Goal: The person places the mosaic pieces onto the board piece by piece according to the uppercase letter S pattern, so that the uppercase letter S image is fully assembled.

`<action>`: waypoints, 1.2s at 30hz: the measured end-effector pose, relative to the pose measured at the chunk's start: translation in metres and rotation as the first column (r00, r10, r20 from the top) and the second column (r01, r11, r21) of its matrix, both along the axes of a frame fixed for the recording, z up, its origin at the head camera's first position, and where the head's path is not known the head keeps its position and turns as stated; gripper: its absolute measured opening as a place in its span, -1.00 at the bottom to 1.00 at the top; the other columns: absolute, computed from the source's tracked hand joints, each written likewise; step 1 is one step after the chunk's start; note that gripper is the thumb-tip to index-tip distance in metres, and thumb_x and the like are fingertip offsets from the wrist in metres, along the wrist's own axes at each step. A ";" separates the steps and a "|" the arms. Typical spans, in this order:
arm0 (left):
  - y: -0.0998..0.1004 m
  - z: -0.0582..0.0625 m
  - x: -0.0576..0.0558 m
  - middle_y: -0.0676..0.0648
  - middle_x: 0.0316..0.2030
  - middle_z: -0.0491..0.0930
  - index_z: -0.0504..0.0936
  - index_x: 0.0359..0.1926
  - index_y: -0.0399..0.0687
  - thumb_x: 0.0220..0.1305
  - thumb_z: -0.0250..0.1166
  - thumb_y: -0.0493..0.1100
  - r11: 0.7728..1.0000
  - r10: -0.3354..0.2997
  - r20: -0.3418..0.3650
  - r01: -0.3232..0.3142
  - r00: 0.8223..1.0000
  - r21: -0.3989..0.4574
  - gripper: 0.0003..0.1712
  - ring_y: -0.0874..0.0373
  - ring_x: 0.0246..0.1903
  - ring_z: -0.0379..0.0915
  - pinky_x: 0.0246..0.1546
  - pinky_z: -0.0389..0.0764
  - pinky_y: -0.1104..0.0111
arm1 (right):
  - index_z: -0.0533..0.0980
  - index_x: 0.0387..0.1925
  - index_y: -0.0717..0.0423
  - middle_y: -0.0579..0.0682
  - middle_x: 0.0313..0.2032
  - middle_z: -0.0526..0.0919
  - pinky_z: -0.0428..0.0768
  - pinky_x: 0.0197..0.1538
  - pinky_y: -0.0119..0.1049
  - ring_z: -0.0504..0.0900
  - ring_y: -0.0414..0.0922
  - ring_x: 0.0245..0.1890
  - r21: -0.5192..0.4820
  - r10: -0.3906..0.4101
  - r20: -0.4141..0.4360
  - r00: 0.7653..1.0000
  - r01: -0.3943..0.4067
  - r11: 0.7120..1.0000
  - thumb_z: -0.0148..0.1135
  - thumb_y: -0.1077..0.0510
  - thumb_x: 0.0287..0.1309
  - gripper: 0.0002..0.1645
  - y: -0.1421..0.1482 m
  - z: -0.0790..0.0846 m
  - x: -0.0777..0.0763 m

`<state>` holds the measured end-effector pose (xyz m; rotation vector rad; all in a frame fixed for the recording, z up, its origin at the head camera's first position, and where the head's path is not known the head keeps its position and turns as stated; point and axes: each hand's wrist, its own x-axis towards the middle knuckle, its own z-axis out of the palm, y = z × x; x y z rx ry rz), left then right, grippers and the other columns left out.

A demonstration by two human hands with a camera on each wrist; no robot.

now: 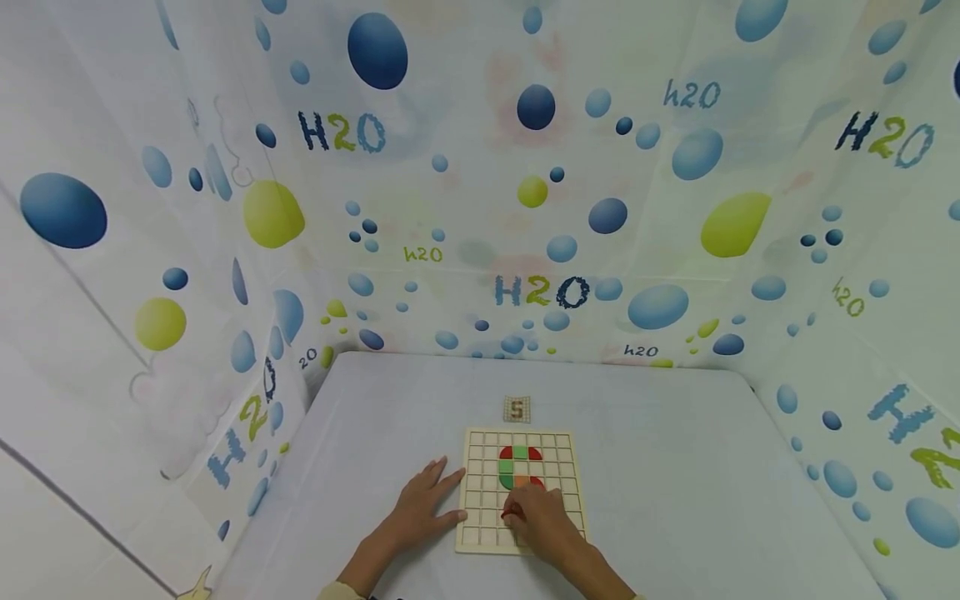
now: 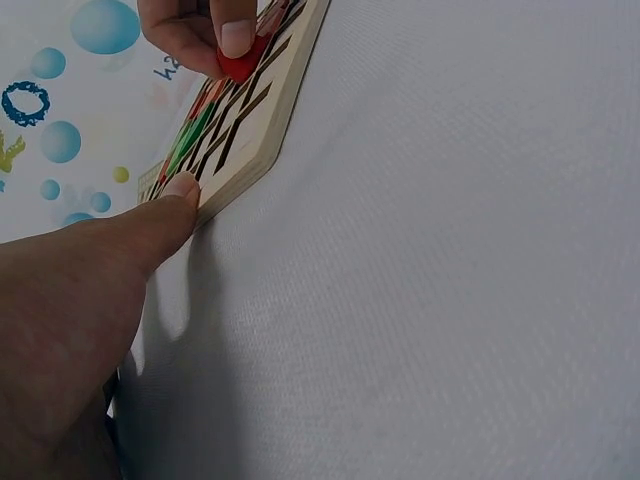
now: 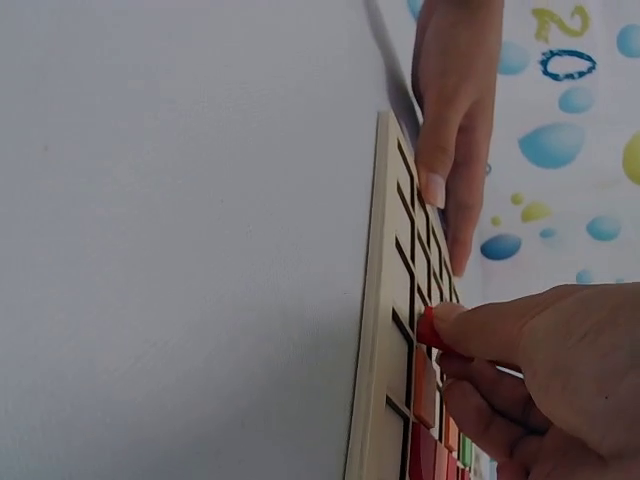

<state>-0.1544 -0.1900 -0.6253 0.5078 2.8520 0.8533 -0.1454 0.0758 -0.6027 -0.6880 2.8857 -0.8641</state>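
Note:
A pale wooden grid board point(image 1: 480, 472) lies on the white table, with coloured pieces set in its cells. My left hand point(image 1: 422, 502) rests at the board's left edge, fingers spread, and its thumb point(image 2: 180, 192) touches the rim. Over the lower middle cells, my right hand point(image 1: 546, 518) pinches a small red piece point(image 3: 429, 328) between thumb and fingers. Farther up the board sit red rounded pieces point(image 1: 535, 453), light green squares point(image 1: 521, 452), a dark green rounded piece point(image 1: 506, 482) and an orange square point(image 1: 522, 482). My right hand hides some lower cells in the head view.
A small patterned card or tile with a brown figure like a 5 point(image 1: 517, 409) lies just beyond the board. The white table point(image 1: 660, 467) stretches to both sides. Behind it and at the sides hang white sheets point(image 1: 465, 208) printed with bubbles and H2O lettering.

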 end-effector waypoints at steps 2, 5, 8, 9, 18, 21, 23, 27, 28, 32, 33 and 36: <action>0.000 0.000 0.001 -0.34 0.60 0.17 0.41 0.55 0.07 0.38 0.35 0.34 1.000 -0.003 -0.001 0.003 1.000 0.004 -0.13 -0.37 0.59 0.03 0.48 0.15 -0.39 | 0.65 -0.31 -0.15 -0.37 -0.41 0.58 0.35 -0.18 -0.12 0.42 -0.41 -0.39 -0.015 -0.018 0.014 1.000 0.018 1.000 0.55 0.08 0.22 -0.85 -0.001 0.001 0.000; 0.000 -0.001 0.001 -0.33 0.60 0.17 0.41 0.55 0.07 0.38 0.34 0.34 1.000 -0.006 -0.001 0.006 1.000 0.005 -0.13 -0.37 0.59 0.03 0.47 0.15 -0.39 | 0.63 -0.31 -0.15 -0.37 -0.43 0.59 0.40 -0.13 -0.03 0.44 -0.41 -0.42 -0.043 -0.042 0.046 0.998 0.044 0.998 0.55 0.07 0.21 -0.82 -0.003 0.002 0.002; -0.001 -0.001 0.002 -0.33 0.60 0.16 0.41 0.55 0.08 0.38 0.34 0.35 1.000 -0.005 -0.001 0.005 1.000 0.007 -0.12 -0.36 0.59 0.03 0.48 0.14 -0.38 | 0.62 -0.32 -0.15 -0.37 -0.45 0.58 0.40 -0.12 -0.06 0.44 -0.41 -0.43 -0.052 -0.049 0.050 0.998 0.052 0.997 0.54 0.07 0.24 -0.83 -0.004 0.003 0.003; -0.001 -0.001 0.002 -0.33 0.60 0.16 0.40 0.56 0.08 0.38 0.34 0.35 1.000 -0.004 0.000 0.004 1.000 0.006 -0.12 -0.36 0.60 0.02 0.48 0.14 -0.38 | 0.63 -0.33 -0.15 -0.37 -0.45 0.58 0.40 -0.13 -0.06 0.44 -0.41 -0.42 -0.047 -0.047 0.044 0.998 0.049 0.998 0.53 0.08 0.24 -0.84 -0.004 0.003 0.003; -0.001 0.001 0.001 -0.33 0.60 0.16 0.41 0.55 0.07 0.38 0.34 0.34 1.000 -0.005 -0.002 0.005 1.000 0.014 -0.13 -0.36 0.60 0.02 0.49 0.14 -0.37 | 0.72 -0.27 -0.19 -0.39 -0.33 0.67 0.45 -0.10 0.03 0.49 -0.40 -0.29 -0.010 0.003 0.023 1.000 -0.003 1.000 0.46 0.11 0.30 -0.93 -0.003 0.002 0.000; -0.001 0.001 0.001 -0.33 0.60 0.16 0.41 0.55 0.07 0.38 0.34 0.34 1.000 -0.004 -0.002 0.004 1.000 0.014 -0.13 -0.36 0.60 0.02 0.49 0.14 -0.37 | 0.66 -0.29 -0.17 -0.36 -0.35 0.62 0.35 -0.17 -0.09 0.47 -0.39 -0.33 -0.026 0.002 0.038 0.999 -0.001 1.000 0.47 0.09 0.30 -0.90 -0.002 0.002 -0.001; -0.001 0.001 0.001 -0.33 0.60 0.16 0.41 0.55 0.07 0.38 0.34 0.34 1.000 -0.003 -0.004 0.003 1.000 0.011 -0.13 -0.36 0.60 0.02 0.49 0.14 -0.36 | 0.64 -0.30 -0.16 -0.33 -0.34 0.58 0.29 -0.20 -0.15 0.46 -0.36 -0.33 -0.036 0.005 0.033 0.999 -0.004 0.999 0.47 0.09 0.31 -0.89 -0.001 0.003 -0.001; -0.001 0.001 0.002 -0.34 0.60 0.16 0.41 0.55 0.05 0.39 0.34 0.33 1.000 -0.006 -0.005 0.006 1.000 0.010 -0.13 -0.37 0.59 0.03 0.49 0.15 -0.36 | 0.69 -0.29 -0.16 -0.30 -0.30 0.54 0.25 -0.20 -0.20 0.46 -0.33 -0.26 -0.027 0.009 0.019 1.000 -0.009 1.000 0.47 0.07 0.29 -0.93 0.001 0.002 0.001; -0.001 0.001 0.002 -0.34 0.60 0.17 0.41 0.55 0.05 0.39 0.34 0.33 1.000 -0.007 -0.005 0.007 1.000 0.009 -0.13 -0.37 0.59 0.03 0.49 0.15 -0.36 | 0.70 -0.26 -0.16 -0.30 -0.30 0.55 0.25 -0.20 -0.20 0.46 -0.33 -0.26 -0.027 0.011 0.018 1.000 -0.011 1.000 0.47 0.08 0.29 -0.94 0.001 0.002 0.001; 0.000 0.000 0.003 -0.34 0.60 0.17 0.41 0.55 0.06 0.39 0.34 0.33 1.000 -0.006 -0.009 0.006 1.000 0.007 -0.14 -0.37 0.59 0.04 0.48 0.16 -0.37 | 0.70 -0.14 -0.11 -0.32 -0.31 0.59 0.26 -0.20 -0.19 0.49 -0.35 -0.28 -0.033 0.005 0.016 1.000 -0.004 0.999 0.50 0.13 0.27 -0.84 -0.001 0.001 0.001; -0.001 -0.001 0.003 -0.33 0.60 0.17 0.41 0.55 0.06 0.39 0.34 0.33 1.000 -0.006 -0.011 0.006 1.000 0.004 -0.14 -0.37 0.59 0.04 0.48 0.17 -0.36 | 0.69 -0.13 -0.11 -0.32 -0.32 0.61 0.27 -0.20 -0.19 0.49 -0.35 -0.27 -0.030 -0.001 0.015 1.000 0.001 1.000 0.50 0.14 0.27 -0.83 -0.002 0.001 0.001; -0.001 -0.001 0.003 -0.34 0.60 0.17 0.41 0.55 0.06 0.39 0.35 0.33 1.000 -0.004 -0.010 0.005 1.000 0.010 -0.14 -0.37 0.59 0.04 0.48 0.16 -0.36 | 0.69 -0.19 -0.12 -0.33 -0.30 0.66 0.27 -0.19 -0.19 0.52 -0.33 -0.24 -0.015 -0.017 0.006 1.000 0.017 1.000 0.50 0.16 0.26 -0.85 -0.004 0.002 0.002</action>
